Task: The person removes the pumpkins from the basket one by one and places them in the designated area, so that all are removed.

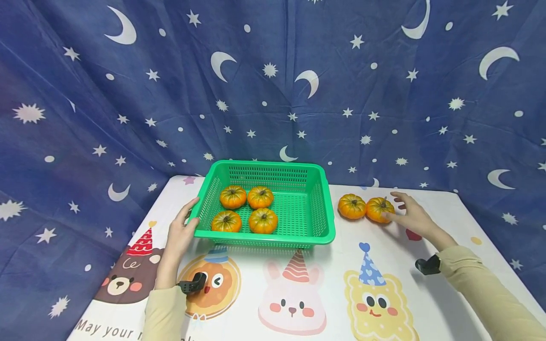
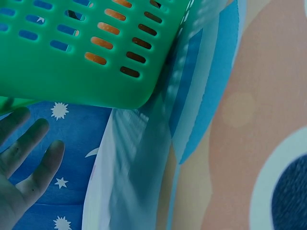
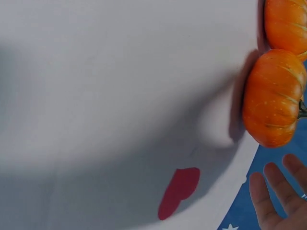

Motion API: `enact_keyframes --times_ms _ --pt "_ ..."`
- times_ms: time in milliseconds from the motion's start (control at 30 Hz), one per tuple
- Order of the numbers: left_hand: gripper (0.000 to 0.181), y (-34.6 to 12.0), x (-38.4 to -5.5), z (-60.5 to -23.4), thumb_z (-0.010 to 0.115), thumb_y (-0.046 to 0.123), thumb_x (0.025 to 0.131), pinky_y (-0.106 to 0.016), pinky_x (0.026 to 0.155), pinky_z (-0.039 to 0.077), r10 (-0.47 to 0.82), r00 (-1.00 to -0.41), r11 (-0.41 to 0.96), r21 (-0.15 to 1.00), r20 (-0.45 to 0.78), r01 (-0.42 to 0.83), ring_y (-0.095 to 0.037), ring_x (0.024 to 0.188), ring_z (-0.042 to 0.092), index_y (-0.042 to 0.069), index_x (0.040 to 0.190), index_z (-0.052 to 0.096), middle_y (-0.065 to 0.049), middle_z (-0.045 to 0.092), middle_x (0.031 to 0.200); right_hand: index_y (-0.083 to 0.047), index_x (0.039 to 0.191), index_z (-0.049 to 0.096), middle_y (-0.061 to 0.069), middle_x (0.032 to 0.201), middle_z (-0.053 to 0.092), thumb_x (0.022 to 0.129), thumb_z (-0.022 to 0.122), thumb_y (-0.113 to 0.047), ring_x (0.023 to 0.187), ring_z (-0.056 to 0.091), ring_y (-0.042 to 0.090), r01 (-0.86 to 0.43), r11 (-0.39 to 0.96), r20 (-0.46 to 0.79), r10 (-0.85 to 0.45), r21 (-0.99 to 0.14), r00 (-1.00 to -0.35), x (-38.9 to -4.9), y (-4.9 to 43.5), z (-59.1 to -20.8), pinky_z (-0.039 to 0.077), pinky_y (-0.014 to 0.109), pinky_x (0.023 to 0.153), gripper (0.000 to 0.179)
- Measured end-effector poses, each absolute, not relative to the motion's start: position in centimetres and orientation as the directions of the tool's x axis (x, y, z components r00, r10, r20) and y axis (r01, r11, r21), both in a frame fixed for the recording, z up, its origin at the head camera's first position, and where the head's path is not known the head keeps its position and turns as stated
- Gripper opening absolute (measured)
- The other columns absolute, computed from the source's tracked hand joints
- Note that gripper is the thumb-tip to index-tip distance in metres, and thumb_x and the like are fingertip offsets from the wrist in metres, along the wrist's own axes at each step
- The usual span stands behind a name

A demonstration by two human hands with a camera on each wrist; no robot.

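Observation:
A green plastic basket (image 1: 273, 240) stands on the table with several small orange pumpkins (image 1: 263, 221) in its left half. My left hand (image 1: 181, 232) is at the basket's left rim, fingers loosely extended and touching or very near it; in the left wrist view the fingers (image 2: 41, 163) are spread beside the green wall. Two more pumpkins sit side by side to the right of the basket. At the right one of these, a pumpkin (image 1: 379, 210) with an upright stem, my right hand (image 1: 411, 218) has its fingers spread, the thumb overlapping the pumpkin's edge. Whether it touches is unclear.
The other loose pumpkin (image 1: 351, 206) lies between that one and the basket. A white tablecloth (image 1: 337, 284) with cartoon animals covers the table. Behind the table hangs a dark blue curtain (image 1: 264, 128) with moons and stars. A black wrist mount (image 1: 428, 265) shows at the right sleeve.

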State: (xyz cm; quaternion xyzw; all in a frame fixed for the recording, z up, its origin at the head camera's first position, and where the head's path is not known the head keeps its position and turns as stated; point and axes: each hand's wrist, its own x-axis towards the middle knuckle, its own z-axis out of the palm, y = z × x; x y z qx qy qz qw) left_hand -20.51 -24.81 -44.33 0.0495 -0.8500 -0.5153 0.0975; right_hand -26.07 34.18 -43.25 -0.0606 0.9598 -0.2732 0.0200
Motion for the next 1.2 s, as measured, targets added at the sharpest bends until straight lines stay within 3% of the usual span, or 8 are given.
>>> enact_keyframes --times_ms 433,933,1200 --pt "0.054 -24.7 -20.4 -44.2 0.045 0.012 0.094 -0.016 0.073 0.044 -0.181 -0.977 0.465 0.885 0.111 0.015 -0.026 0.112 0.054 0.024 0.147 0.041 -0.018 0.052 0.139 0.002 0.144 0.033 0.032 0.139 0.040 0.092 0.060 -0.039 0.122 0.042 0.050 -0.142 0.852 0.026 -0.149 -0.504 -0.989 -26.2 33.4 -41.4 0.038 0.065 0.095 0.072" --pt "0.055 -24.8 -20.4 -44.2 0.045 0.011 0.094 -0.014 0.073 0.043 -0.185 -0.977 0.448 0.894 0.103 0.009 -0.026 0.113 0.053 0.023 0.147 0.041 -0.018 0.051 0.140 0.001 0.143 0.037 0.028 0.141 0.042 0.090 0.064 -0.028 0.125 0.041 0.045 -0.246 0.825 0.072 -0.244 -0.508 -0.967 -27.1 30.9 -38.5 0.034 0.064 0.101 0.066" --pt "0.055 -24.7 -20.4 -44.0 0.045 0.011 0.093 -0.014 0.073 0.044 -0.187 -0.978 0.445 0.896 0.095 0.002 -0.026 0.111 0.054 0.024 0.147 0.041 -0.018 0.052 0.139 -0.004 0.144 0.038 0.024 0.143 0.042 0.090 0.063 -0.036 0.128 0.039 0.044 -0.261 0.832 0.058 -0.268 -0.489 -0.962 -27.6 28.8 -37.3 0.034 0.065 0.101 0.067"
